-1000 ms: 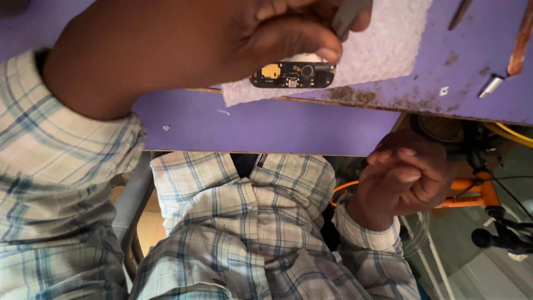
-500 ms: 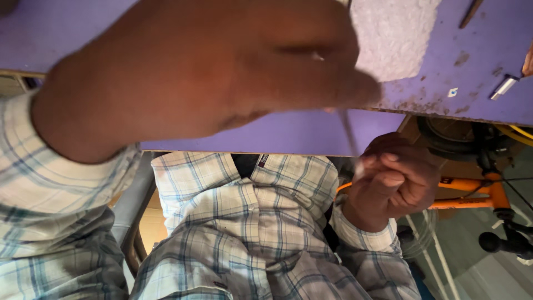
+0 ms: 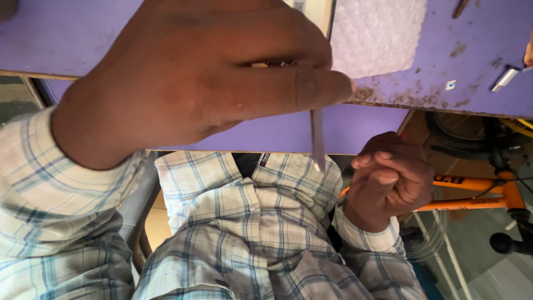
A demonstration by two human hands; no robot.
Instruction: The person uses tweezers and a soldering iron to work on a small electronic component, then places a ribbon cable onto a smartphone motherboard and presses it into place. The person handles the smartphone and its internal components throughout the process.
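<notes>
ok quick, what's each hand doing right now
Left hand: closed, pinching a thin metal tool.
Right hand: curled shut by the lap, nothing visible in it.

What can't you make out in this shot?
- Head view: the left hand covers the purple table beneath it and the top of the thin grey tool.
- The right hand is curled; its fingers hide anything inside.
- The metal piece is too small to identify.
</notes>
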